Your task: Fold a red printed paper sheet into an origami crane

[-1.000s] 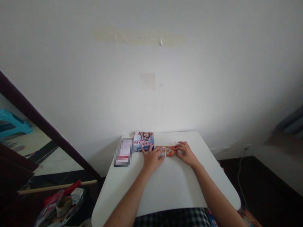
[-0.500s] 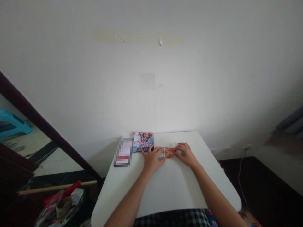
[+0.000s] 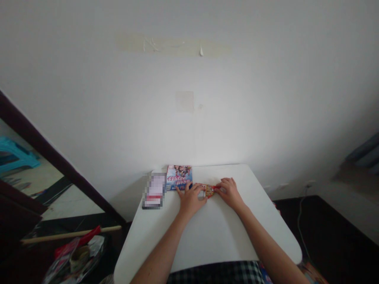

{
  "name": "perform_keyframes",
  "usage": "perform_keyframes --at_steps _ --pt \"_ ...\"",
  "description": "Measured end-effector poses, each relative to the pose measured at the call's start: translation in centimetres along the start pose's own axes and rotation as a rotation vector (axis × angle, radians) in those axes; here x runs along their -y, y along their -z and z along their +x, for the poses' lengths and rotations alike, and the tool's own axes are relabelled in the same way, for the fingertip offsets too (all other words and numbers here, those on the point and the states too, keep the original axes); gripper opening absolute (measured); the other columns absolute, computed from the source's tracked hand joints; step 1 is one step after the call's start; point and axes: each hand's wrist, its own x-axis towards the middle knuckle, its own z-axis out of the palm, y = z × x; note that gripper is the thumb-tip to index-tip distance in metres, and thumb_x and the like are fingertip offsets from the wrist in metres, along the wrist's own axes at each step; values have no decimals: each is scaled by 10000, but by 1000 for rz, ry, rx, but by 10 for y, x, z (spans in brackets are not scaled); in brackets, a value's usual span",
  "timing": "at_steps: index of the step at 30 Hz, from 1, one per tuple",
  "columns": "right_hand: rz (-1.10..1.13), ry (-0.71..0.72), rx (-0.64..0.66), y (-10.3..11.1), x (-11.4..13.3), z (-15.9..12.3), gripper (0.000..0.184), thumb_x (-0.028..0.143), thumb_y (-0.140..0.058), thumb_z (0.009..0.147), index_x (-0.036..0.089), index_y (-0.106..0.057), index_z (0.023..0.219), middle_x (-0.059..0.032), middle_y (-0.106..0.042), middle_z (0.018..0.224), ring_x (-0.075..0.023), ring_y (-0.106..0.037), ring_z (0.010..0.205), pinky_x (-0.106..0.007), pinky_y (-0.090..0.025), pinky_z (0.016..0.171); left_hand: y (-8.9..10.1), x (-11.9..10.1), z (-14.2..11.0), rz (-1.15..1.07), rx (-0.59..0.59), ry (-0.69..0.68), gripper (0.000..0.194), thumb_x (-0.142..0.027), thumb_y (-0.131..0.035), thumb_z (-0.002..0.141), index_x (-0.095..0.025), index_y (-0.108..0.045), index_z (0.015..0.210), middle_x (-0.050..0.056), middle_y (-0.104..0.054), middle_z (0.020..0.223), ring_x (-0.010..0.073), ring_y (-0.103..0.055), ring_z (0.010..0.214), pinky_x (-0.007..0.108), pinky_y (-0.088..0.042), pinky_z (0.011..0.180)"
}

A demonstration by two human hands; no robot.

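A small red-and-yellow printed piece of paper [image 3: 209, 191] lies on the white table between my two hands. My left hand [image 3: 190, 200] holds its left end against the table, the thumb at the near edge and the fingers at the far edge. The other fingers spread toward a blue printed booklet [image 3: 178, 178] and touch its lower right corner. At the paper's right end, my right hand [image 3: 230, 193] pinches it between thumb and fingers. The paper looks bent or folded there, though the fingertips hide the exact shape.
A pixelated phone-like item [image 3: 154, 192] lies left of the booklet on the white table [image 3: 219, 232]. Behind stands a white wall [image 3: 237, 98]. On the floor at left are a wooden stick [image 3: 71, 234] and a plastic bag [image 3: 74, 260]. A cable [image 3: 299, 221] hangs at right.
My right hand has shifted slightly left along the paper, so less of its red end shows. My left hand stays in the same spot.
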Motion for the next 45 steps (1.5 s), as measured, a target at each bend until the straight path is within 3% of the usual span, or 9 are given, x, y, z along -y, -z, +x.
perform_keyframes --at_steps 5,9,19,27,45 --pt "-57 -48 2 -7 3 2 168 430 -611 918 296 -709 940 -60 -684 935 -288 -562 1053 -621 -307 1082 -1 2 1 6 10 -1 360 -441 -708 789 -418 -676 1147 -30 -637 1371 357 -393 1373 829 16 1097" --pt "-116 -75 -11 -12 9 5 180 433 -576 937 297 -693 950 -63 -673 940 -295 -542 1052 -672 -288 1071 -3 3 2 11 4 -6 349 -447 -705 789 -420 -675 1136 -34 -644 1358 356 -403 1367 841 -8 1086" --pt "-198 -259 103 -7 36 19 105 373 -662 884 281 -710 901 -74 -686 968 -321 -505 1127 -766 -35 1097 0 1 1 -10 0 -12 332 -445 -707 795 -428 -673 1125 -42 -649 1354 346 -402 1363 844 4 1079" --pt "-348 -283 104 -3 50 11 217 407 -519 969 279 -684 1028 -51 -691 1071 -270 -489 1159 -733 -40 1121 -1 1 0 15 -2 -23 313 -461 -680 822 -438 -674 1133 -50 -642 1361 338 -405 1362 838 17 1086" --pt "-379 -282 100 -3 53 11 212 399 -508 978 286 -679 1029 -46 -685 1071 -268 -494 1150 -742 -45 1112 -2 -1 2 27 -30 -11 238 -512 -667 838 -417 -721 1050 -42 -667 1323 334 -416 1345 815 50 1105"
